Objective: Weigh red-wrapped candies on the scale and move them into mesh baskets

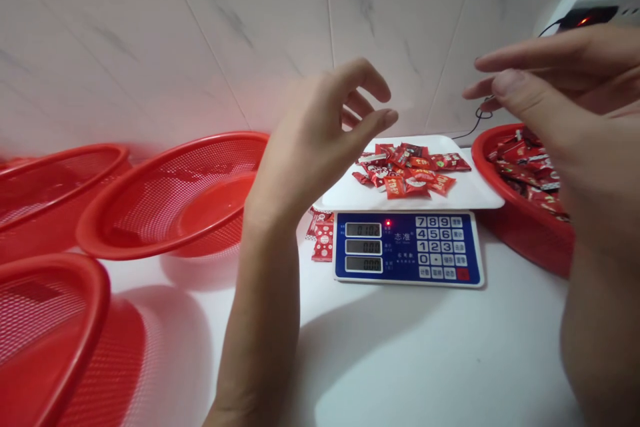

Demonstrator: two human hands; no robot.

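My left hand [313, 140] hangs in the air above the near left corner of a white tray [350, 195], fingers curled and apart, holding nothing. On the tray lies a heap of red wrapped sweets [405, 170]. The tray rests on a blue-faced digital scale [407, 248] with a keypad and lit displays. My right hand [555, 90] is raised at the right, fingers spread and empty, above a red basket [525, 240] filled with similar sweets [525, 164], and hides part of that basket.
Several red mesh baskets [175, 197] stand on the white counter [400, 334] at the left. Two loose sweets [323, 244] lie beside the scale. A marble-patterned tile wall [250, 27] rises behind, with a black cable [475, 124] and a plugged-in device [583, 17] at the upper right.
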